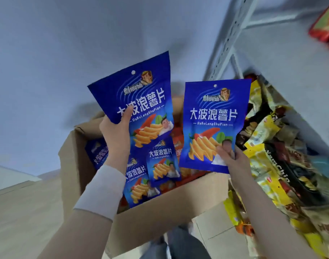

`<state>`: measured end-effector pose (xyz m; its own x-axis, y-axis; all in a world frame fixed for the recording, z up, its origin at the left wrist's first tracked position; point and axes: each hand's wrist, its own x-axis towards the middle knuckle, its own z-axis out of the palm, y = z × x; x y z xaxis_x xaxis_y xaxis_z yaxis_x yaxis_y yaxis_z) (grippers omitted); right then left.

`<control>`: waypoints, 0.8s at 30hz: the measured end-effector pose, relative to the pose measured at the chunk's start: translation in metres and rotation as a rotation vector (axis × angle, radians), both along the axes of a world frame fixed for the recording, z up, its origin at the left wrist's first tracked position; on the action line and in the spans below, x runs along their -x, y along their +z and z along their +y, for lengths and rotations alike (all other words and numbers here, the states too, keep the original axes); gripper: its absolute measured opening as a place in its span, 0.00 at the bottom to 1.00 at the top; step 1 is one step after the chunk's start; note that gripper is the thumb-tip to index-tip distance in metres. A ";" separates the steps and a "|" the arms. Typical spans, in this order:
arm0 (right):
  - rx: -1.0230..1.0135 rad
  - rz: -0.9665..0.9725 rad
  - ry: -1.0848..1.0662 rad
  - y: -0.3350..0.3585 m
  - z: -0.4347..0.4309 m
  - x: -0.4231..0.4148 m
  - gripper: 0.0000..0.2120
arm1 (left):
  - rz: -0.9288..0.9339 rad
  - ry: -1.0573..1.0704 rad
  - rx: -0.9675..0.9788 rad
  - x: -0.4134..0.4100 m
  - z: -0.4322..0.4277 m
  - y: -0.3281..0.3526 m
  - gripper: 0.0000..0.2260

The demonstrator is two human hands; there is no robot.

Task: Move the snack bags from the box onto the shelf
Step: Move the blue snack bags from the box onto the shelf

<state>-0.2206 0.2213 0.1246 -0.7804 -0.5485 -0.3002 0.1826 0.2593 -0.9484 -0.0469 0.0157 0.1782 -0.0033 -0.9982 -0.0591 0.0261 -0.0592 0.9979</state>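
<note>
Left hand grips one blue chip bag by its left edge, thumb on the front — raised above the open cardboard box. Right hand pinches a second blue bag at its lower right corner, just beside the crowded shelf. More blue bags lie in the box.

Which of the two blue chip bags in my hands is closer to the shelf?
The upright bag in the right hand, beside the shelf; the tilted bag in the left hand is over the box.
</note>
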 end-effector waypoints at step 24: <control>0.258 0.252 -0.851 0.143 0.302 0.258 0.14 | 0.207 -0.945 0.331 0.440 0.236 0.176 0.09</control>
